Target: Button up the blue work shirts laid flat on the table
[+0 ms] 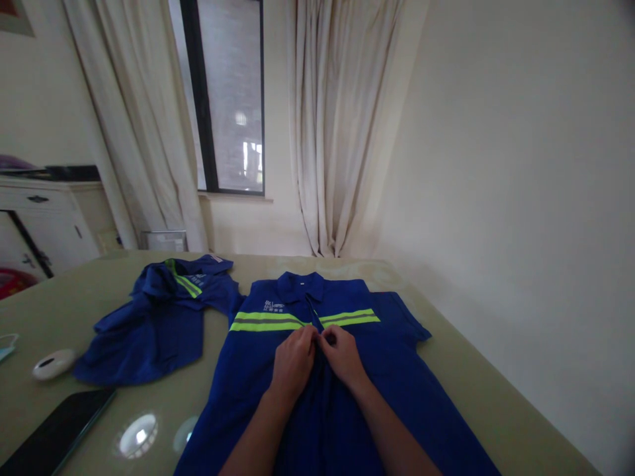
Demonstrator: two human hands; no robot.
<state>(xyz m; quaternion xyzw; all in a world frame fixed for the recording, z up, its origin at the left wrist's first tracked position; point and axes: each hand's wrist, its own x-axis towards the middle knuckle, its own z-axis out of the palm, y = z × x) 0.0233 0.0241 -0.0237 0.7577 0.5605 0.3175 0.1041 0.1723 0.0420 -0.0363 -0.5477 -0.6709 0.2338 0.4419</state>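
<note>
A blue short-sleeved work shirt (397,370) with yellow-green and grey stripes lies spread out on the table, its collar pointing away from me. My left hand (296,360) and my right hand (341,354) meet at the front opening, just below the chest stripe. Both have their fingers pinched on the shirt's front edges, fingertips nearly touching. Any button or fastener between them is too small to make out. White lettering shows on the chest, left of the opening. A second blue shirt (149,337) with the same stripe lies crumpled to the left.
On the pale green table (471,357), a dark phone (59,430), a white oval object (53,364) and part of a face mask (6,347) lie at the left. A wall borders the right side. Curtains, a window and a white cabinet (54,221) stand behind.
</note>
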